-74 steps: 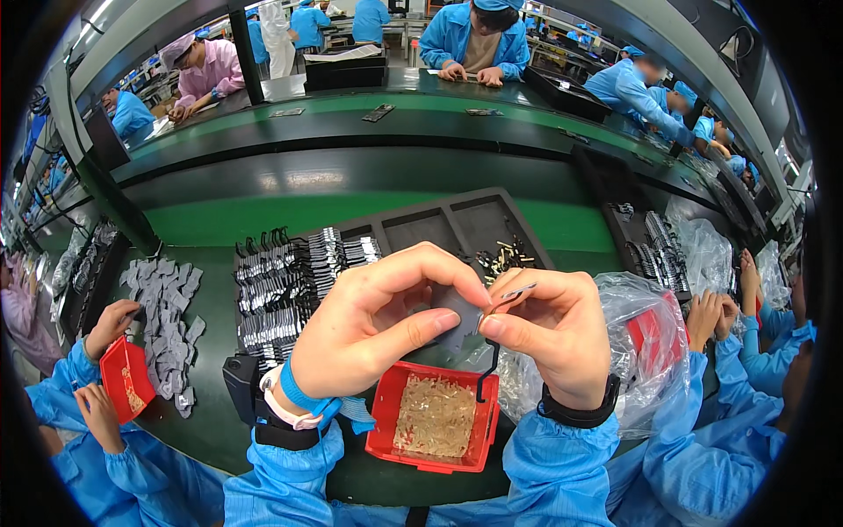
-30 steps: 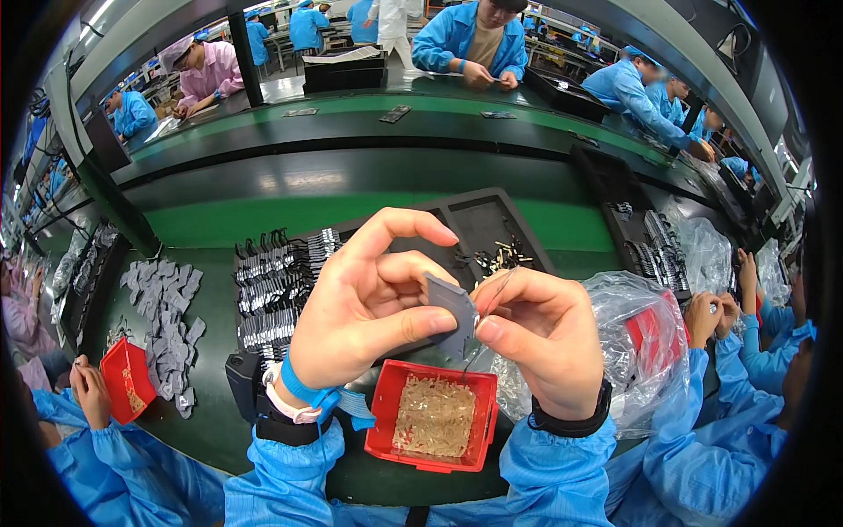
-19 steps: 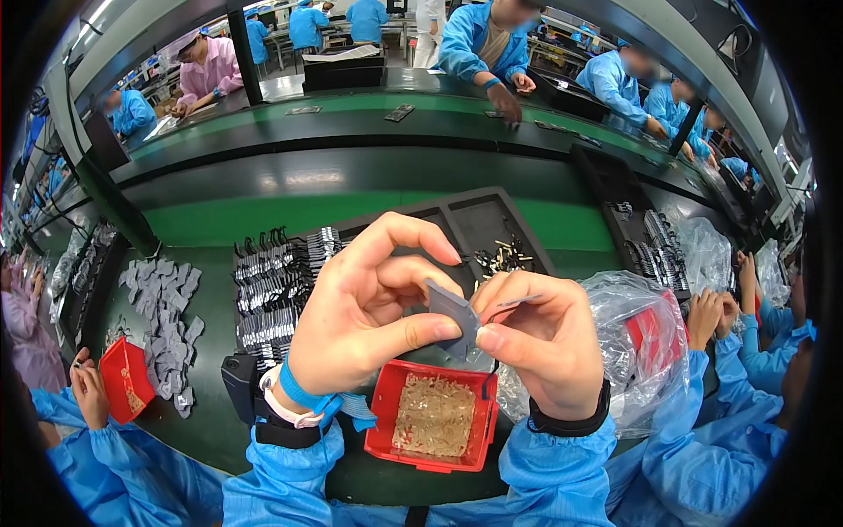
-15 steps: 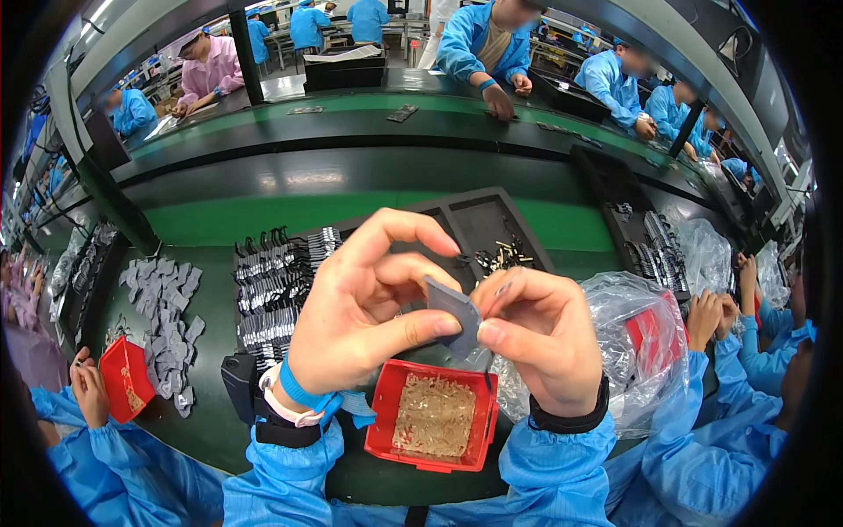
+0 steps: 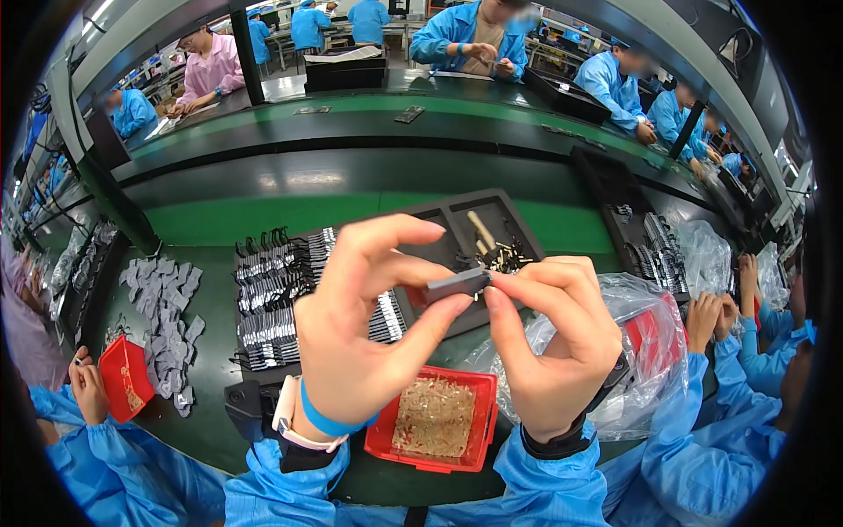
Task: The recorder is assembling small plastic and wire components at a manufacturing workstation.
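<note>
My left hand (image 5: 364, 307) pinches a thin grey plastic piece (image 5: 452, 287) between thumb and fingers, its index finger raised and bent above it. At the right end of that piece, the thumb and index finger of my right hand (image 5: 558, 338) are pressed together on a small dark part (image 5: 486, 275), mostly hidden by the fingertips. A pale gold strip (image 5: 480, 230) shows just above; I cannot tell whether it is held. Behind the hands, a black tray (image 5: 518, 211) has small black and gold parts (image 5: 505, 256) in it.
A red box (image 5: 488, 422) of tan bits stands below my hands. Rows of silver-and-black parts (image 5: 268, 307) and a pile of grey pieces (image 5: 167, 307) lie left. Clear plastic bags (image 5: 606, 404) lie right. Co-workers sit on both sides and across the conveyor (image 5: 369, 167).
The grey piece has tilted flatter, and my hands have turned with it. The gold strip now shows above it. The worker across has drawn a hand back from the belt.
</note>
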The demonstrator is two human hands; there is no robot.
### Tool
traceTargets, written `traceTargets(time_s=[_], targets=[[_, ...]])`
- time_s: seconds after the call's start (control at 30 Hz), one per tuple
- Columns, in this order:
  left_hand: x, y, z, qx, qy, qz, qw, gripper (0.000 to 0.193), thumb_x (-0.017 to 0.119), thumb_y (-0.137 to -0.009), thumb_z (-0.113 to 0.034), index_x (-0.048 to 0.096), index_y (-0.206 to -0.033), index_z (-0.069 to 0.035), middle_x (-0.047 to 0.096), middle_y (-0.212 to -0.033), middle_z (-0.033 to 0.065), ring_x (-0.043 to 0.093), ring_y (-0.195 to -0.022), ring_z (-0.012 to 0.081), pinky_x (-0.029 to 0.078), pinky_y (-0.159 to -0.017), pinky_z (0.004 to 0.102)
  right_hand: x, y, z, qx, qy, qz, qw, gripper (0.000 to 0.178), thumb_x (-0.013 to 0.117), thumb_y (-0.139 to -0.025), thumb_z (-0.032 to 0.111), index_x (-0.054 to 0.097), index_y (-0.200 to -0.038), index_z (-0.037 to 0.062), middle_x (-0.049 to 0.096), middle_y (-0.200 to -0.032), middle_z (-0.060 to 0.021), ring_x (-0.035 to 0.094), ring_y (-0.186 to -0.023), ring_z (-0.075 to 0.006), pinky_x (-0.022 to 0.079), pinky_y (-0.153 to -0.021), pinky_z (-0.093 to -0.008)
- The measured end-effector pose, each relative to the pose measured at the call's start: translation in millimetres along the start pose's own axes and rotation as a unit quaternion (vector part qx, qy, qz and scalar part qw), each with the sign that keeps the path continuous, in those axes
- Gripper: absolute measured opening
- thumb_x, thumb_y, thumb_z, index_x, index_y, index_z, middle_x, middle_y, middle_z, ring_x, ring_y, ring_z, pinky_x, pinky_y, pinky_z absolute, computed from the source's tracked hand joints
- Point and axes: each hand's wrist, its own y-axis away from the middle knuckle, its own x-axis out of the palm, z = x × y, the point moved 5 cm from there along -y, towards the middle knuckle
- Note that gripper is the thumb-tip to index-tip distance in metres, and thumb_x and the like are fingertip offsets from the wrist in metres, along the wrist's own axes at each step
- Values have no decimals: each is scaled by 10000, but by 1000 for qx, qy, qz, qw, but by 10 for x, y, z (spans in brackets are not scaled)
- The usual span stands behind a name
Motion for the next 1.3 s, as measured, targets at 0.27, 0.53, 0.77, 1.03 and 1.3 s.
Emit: traceTargets(time_s=[0.27, 0.53, 0.77, 1.03, 1.3], targets=[[73, 70, -241, 129, -111, 11, 985, 509, 725, -686, 60, 468, -1125, 67, 655, -844, 167, 644, -816, 184, 493, -723, 274, 46, 13, -177, 94, -119, 29, 988, 168, 672, -674, -67, 664, -835, -19, 620, -780, -99, 585, -754, -207, 460, -667, -291], [100, 7, -244, 213, -196, -20, 957, 235, 684, -618, 108, 665, -839, 33, 652, -793, 135, 629, -695, 254, 500, -605, 306, 44, 6, -312, 169, -309, 145, 925, 155, 625, -710, -89, 647, -859, -49, 631, -848, -101, 579, -808, -171, 442, -726, -265], [125, 20, -212, 225, -210, -14, 951, 203, 685, -614, 98, 657, -805, 35, 638, -741, 126, 620, -634, 248, 496, -557, 307, 45, 1, -278, 150, -293, 168, 929, 162, 618, -695, -88, 650, -847, -46, 627, -861, -115, 584, -814, -179, 445, -729, -267], [76, 12, -197, 207, -189, -32, 959, 200, 663, -608, 105, 643, -788, 22, 625, -713, 120, 609, -617, 248, 480, -550, 307, 43, -28, -241, 133, -265, 175, 939, 182, 637, -682, -71, 670, -854, -21, 621, -850, -106, 586, -800, -174, 447, -721, -263], [83, 15, -205, 206, -201, -28, 957, 200, 673, -597, 107, 642, -775, 21, 622, -709, 119, 608, -617, 247, 476, -546, 305, 35, -33, -223, 113, -248, 161, 948, 183, 648, -673, -66, 674, -846, -13, 623, -886, -108, 593, -806, -178, 462, -724, -279]])
